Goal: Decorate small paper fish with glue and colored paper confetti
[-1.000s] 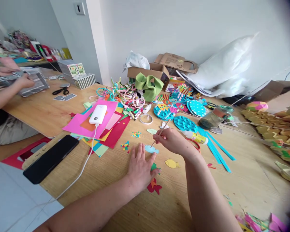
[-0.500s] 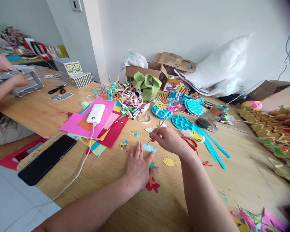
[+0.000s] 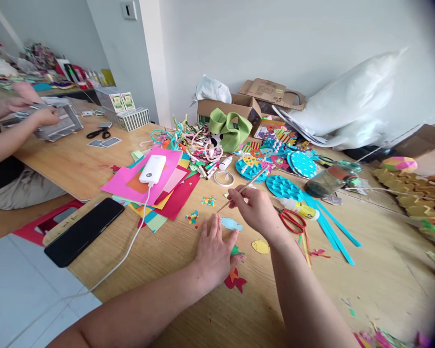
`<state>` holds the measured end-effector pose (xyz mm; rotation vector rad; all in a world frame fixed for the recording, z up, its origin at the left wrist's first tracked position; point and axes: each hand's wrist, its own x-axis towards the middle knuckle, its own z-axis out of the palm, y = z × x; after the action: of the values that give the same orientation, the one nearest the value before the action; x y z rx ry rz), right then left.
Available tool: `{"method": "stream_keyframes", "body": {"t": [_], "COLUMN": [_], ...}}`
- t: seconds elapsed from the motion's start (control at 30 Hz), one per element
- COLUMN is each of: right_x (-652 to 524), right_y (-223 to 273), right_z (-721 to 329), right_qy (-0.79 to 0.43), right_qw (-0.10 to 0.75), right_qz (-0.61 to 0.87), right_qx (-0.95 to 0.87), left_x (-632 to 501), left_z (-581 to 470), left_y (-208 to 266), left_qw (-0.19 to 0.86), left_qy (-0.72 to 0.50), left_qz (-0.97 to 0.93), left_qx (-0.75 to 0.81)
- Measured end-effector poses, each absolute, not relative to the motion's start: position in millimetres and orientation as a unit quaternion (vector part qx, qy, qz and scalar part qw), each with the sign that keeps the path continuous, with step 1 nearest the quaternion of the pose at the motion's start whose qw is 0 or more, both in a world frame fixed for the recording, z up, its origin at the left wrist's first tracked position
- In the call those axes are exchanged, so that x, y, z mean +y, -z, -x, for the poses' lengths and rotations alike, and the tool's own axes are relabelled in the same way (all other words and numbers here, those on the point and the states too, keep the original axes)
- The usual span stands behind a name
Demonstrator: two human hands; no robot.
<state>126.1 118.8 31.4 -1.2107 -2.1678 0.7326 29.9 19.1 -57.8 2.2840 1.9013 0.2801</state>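
Note:
My right hand [image 3: 254,209] pinches a thin wooden stick [image 3: 247,186] that slants down to the left. Its lower tip is close to the fingertips of my left hand [image 3: 217,249], just beyond the head of a light blue paper fish [image 3: 231,224]. With fingers stretched, my left hand lies flat on the table beside that fish. A green paper piece [image 3: 236,251] shows partly under my left thumb and index finger. Nearer to me lies a red and orange paper fish [image 3: 235,281]. The yellow paper fish [image 3: 261,247] is beside my right wrist. Small paper dots [image 3: 193,218] lie left of the stick's tip.
Coloured paper sheets [image 3: 181,195] carry a white power bank [image 3: 152,169], its cable trailing past a black phone [image 3: 85,232]. Red-handled scissors [image 3: 293,221], a glue bottle [image 3: 300,208] and a glass jar [image 3: 329,179] stand or lie right. Another person's hands [image 3: 45,116] work at far left.
The stick's tip has shifted left off the blue fish to just past its head. My left hand stays flat on the table. The camera view has turned slightly left.

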Motion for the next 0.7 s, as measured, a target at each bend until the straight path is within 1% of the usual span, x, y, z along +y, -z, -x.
{"method": "stream_keyframes", "body": {"t": [0.07,0.27,0.4,0.53,0.7], "right_x": [113.8,105.9,105.3,106.3,108.0], "right_y": [-23.9,-3.8,-0.4,3.8,4.7], "right_z": [-113.2,-81.1,-74.8,-71.9,-69.4], "right_qy": [-0.285,-0.241,-0.197,-0.197,-0.180], "right_qw": [0.294,0.262,0.228,0.213,0.204], "right_qz": [0.421,0.386,0.391,0.382,0.378], "right_qx": [-0.810,-0.851,-0.870,-0.878,-0.885], "left_x": [18.9,19.6,20.8,22.0,22.2], "left_z": [-29.9,-29.1,-29.2,-29.6,-29.4], "left_y": [55.2,53.3,52.2,52.8,53.5], "left_qw": [0.086,0.097,0.132,0.150,0.145], "left_qy": [-0.087,-0.070,-0.061,-0.074,-0.077], "left_qz": [-0.761,-0.768,-0.762,-0.758,-0.763], "left_qx": [0.637,0.629,0.631,0.631,0.625]}}
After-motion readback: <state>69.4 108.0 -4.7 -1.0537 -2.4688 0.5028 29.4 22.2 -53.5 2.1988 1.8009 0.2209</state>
